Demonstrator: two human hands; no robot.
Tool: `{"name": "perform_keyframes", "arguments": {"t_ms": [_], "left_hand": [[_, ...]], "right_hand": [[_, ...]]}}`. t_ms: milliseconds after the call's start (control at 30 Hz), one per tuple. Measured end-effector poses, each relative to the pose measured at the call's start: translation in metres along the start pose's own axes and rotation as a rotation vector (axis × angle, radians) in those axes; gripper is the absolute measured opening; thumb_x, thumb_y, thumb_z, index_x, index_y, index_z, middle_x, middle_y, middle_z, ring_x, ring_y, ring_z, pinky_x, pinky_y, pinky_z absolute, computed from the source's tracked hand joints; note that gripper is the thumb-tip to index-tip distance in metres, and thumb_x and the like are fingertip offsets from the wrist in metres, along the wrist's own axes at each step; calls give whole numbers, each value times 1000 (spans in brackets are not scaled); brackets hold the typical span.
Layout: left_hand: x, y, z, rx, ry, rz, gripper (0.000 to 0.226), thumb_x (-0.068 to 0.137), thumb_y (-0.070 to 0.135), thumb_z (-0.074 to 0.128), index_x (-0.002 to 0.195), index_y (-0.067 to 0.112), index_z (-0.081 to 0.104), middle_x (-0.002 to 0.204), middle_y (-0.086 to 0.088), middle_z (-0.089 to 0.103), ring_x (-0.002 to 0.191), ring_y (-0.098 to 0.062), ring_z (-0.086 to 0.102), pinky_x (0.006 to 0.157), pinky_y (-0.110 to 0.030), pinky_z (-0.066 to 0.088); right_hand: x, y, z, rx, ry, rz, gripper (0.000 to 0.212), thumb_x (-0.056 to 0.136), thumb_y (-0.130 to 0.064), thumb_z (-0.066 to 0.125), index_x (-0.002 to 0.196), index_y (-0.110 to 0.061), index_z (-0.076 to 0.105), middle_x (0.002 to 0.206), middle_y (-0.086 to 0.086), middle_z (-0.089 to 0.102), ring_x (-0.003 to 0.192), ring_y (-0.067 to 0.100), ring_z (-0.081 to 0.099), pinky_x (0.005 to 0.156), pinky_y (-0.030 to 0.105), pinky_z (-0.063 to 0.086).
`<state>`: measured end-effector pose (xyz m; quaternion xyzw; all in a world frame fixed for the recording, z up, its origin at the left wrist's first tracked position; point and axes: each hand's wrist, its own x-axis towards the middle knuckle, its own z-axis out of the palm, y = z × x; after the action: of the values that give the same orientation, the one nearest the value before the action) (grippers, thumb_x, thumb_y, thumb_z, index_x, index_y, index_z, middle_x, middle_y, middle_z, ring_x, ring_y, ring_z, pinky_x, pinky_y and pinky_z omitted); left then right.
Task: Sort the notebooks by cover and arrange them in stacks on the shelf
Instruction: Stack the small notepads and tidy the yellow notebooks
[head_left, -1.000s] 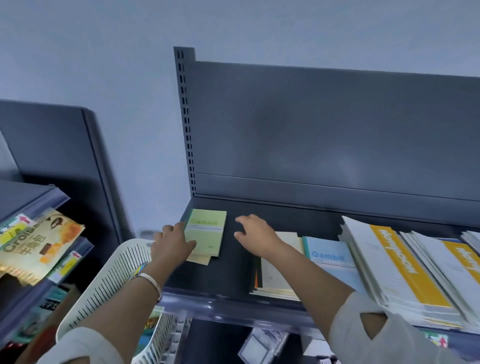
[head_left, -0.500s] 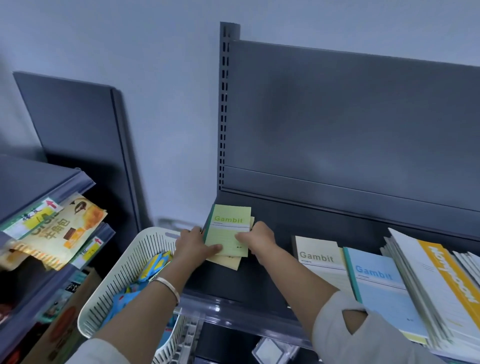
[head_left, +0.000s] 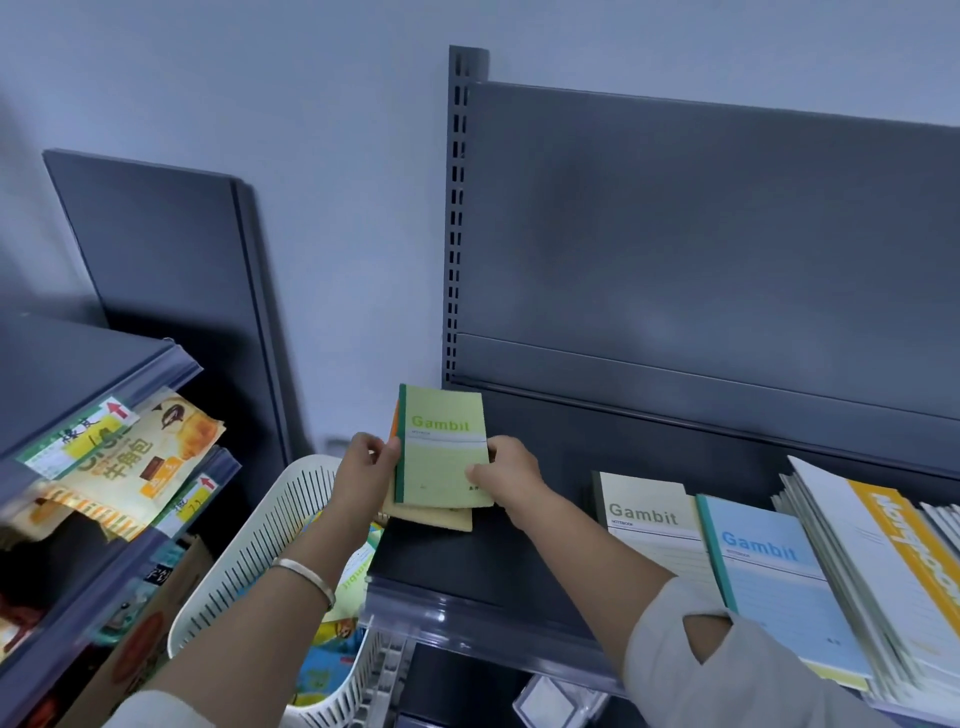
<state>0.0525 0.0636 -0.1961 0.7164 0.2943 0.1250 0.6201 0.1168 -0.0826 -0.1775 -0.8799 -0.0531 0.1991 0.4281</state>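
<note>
My left grip (head_left: 363, 467) is curled on the spine edge of the green Gambit notebook (head_left: 444, 452), thumb on the cover. My right grip (head_left: 511, 475) pinches the opposite edge. That notebook tops a small pile at the left end of the shelf (head_left: 519, 566).

Risks, from the left: the white basket (head_left: 260, 540) sits just left of and below the green notebook, and the pile seems to lie right at the shelf's end. I judge that a push from the right grip could tip it into the basket. Beneath the green notebook an orange spine (head_left: 395, 423) peeks out at the left, and a cream cover (head_left: 436, 517) juts out askew on the near side. Squaring these as one pile would mix covers. Thin notebooks held only by their edges may also slide apart.

Right of the green notebook, a cream Gambit notebook (head_left: 644, 514) and a blue Gambit notebook (head_left: 763, 561) overlap. Further right, the orange-banded notebooks (head_left: 883, 545) lie fanned. A trailing sleeve (head_left: 727, 670) could drag them.

The shelf is dark grey metal with a clear price rail (head_left: 467, 623) along its front lip. Far left of the green notebook stands a second rack (head_left: 78, 358) holding snack packets (head_left: 150, 447). Behind the notebook are a pale wall (head_left: 311, 156) and a slotted upright (head_left: 457, 208), and the grey back panel (head_left: 701, 234) runs off to the right.
</note>
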Motion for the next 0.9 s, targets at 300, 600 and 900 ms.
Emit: {"name": "perform_keyframes", "arguments": {"t_ms": [300, 600, 900], "left_hand": [[-26, 44, 45, -279, -172, 13, 22, 95, 17, 54, 117, 13, 54, 104, -9, 67, 90, -27, 66, 71, -40, 57], [-86, 57, 148, -175, -232, 28, 18, 96, 7, 44, 113, 10, 52, 102, -6, 62, 90, -26, 62, 68, -35, 54], [-120, 57, 187, -44, -128, 131, 24, 98, 6, 39, 112, 15, 57, 110, -6, 62, 99, -27, 59, 87, -46, 53]], "right_hand": [[-22, 3, -66, 420, 262, -18, 9, 90, -10, 46, 98, -12, 48, 95, 2, 56, 80, 14, 51, 65, 28, 44], [-82, 90, -174, 329, 535, -35, 44, 98, -8, 42, 139, -23, 41, 123, 6, 59, 96, 21, 55, 80, 33, 49], [-132, 149, -210, -82, 534, 70, 41, 99, -7, 37, 139, -15, 42, 120, 15, 59, 93, 27, 58, 77, 35, 52]]}}
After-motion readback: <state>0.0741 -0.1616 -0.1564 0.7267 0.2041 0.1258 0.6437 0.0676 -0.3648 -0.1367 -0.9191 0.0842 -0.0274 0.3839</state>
